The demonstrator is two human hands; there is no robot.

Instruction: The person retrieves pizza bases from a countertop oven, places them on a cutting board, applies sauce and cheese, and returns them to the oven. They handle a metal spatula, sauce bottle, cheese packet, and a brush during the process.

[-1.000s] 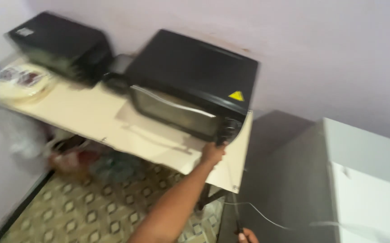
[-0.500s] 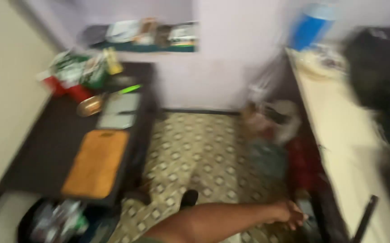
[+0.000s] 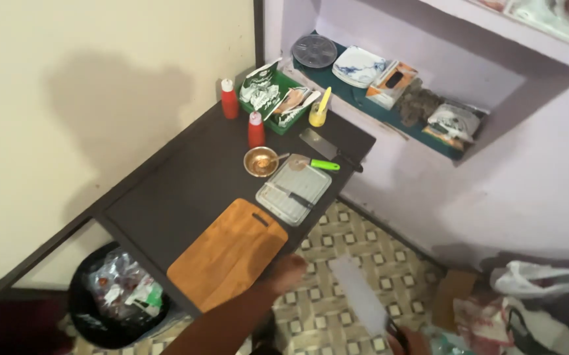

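Note:
My left hand (image 3: 289,273) reaches out from the bottom of the head view. It hovers blurred just off the near right edge of a wooden cutting board (image 3: 228,253) on a dark table (image 3: 179,190). Its fingers look curled, but the blur hides whether they grip anything. My right hand (image 3: 410,343) sits at the bottom edge and holds a blurred white flat object (image 3: 358,296) that points up toward the table. Beyond the board lie a clear tray (image 3: 311,181) with a knife on it, a copper bowl (image 3: 261,162) and a cleaver (image 3: 317,143).
Two red bottles (image 3: 230,100) (image 3: 256,130), a green basket (image 3: 278,98) of packets and a yellow cup (image 3: 318,115) stand at the table's far end. A wall niche (image 3: 429,131) holds plates and boxes. A black bin (image 3: 117,296) stands under the table; bags (image 3: 541,283) lie right.
The view has swung away from the black oven on the light counter to the dark table. My left arm has left the oven knob and now reaches near the cutting board.

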